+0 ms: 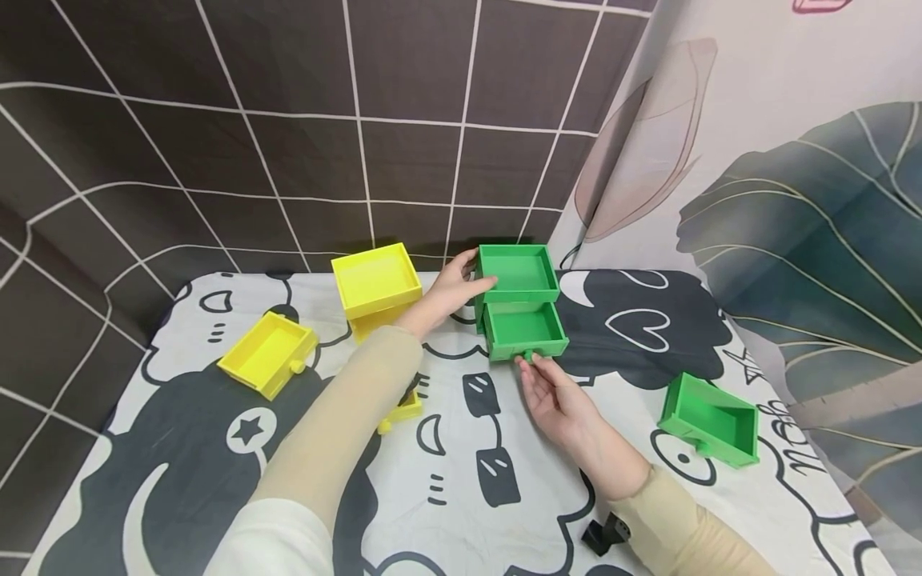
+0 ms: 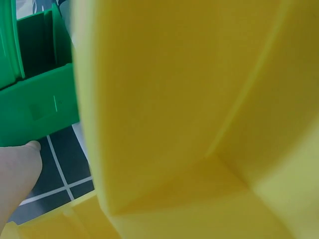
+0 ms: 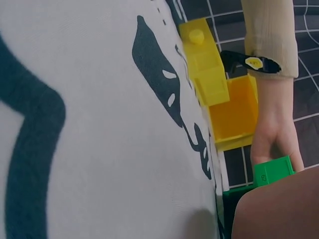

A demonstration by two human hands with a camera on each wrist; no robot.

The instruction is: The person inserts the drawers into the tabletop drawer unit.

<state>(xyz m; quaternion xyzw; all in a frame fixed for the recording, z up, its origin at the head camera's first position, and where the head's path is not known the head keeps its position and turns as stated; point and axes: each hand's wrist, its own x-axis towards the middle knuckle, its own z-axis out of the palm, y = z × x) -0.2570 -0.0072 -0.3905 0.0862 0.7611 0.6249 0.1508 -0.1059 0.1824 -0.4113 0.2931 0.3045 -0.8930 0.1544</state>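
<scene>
Just right of the frame's centre, the green drawer juts from its cabinet toward the lower edge. Its knob is apparently pinched by the right hand, the nearer one, just below; the cabinet's left side is gripped by the left hand.
</scene>
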